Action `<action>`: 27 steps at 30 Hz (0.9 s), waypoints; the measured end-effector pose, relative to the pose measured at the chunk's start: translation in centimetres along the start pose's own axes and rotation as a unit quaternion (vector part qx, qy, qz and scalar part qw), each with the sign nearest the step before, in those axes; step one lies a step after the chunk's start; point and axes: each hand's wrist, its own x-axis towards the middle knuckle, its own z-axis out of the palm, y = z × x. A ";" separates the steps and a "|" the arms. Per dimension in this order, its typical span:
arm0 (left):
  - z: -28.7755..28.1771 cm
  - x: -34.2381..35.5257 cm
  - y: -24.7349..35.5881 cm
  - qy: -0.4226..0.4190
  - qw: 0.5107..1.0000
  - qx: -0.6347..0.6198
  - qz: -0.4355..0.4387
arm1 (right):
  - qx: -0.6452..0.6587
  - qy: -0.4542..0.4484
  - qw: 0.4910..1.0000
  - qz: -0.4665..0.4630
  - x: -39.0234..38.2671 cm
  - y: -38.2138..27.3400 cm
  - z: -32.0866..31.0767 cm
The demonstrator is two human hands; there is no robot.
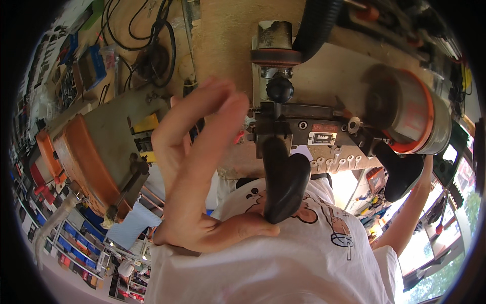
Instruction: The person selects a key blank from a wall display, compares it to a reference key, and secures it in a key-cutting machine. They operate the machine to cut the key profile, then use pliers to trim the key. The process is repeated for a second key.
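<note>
My left hand (pixel 195 167) is raised left of a dark machine, its fingers curved up and blurred at the tips, the thumb stretched out apart from them. The thumb tip is right beside the lower end of a black lever handle (pixel 286 182); I cannot tell whether they touch. Nothing shows between thumb and fingers. Above that handle is a black ball knob (pixel 280 89), and to its right a dark bar carries a small counter (pixel 323 138). My right forearm (pixel 412 202) reaches up behind a see-through drum with an orange rim (pixel 430 114), which hides the hand.
A second black handle (pixel 400 172) hangs below the drum. Several small wrenches (pixel 336 163) line up under the bar. An orange-brown round housing (pixel 83 164) stands at the left. Black cables (pixel 164 30) coil on the wooden surface, and a black ribbed hose (pixel 318 25) runs at the top.
</note>
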 end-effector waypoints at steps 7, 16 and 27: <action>0.0 0.1 -0.1 0.009 1.000 -0.005 -0.005 | -0.064 0.021 0.998 -0.017 4.4 -2.8 3.7; -0.5 -0.1 0.3 0.001 0.996 0.085 -0.008 | -0.028 0.019 0.999 -0.008 1.1 -1.5 0.6; -0.6 1.1 -0.4 -0.072 0.997 -0.018 0.021 | -0.014 0.024 1.000 -0.012 0.3 -0.3 -0.4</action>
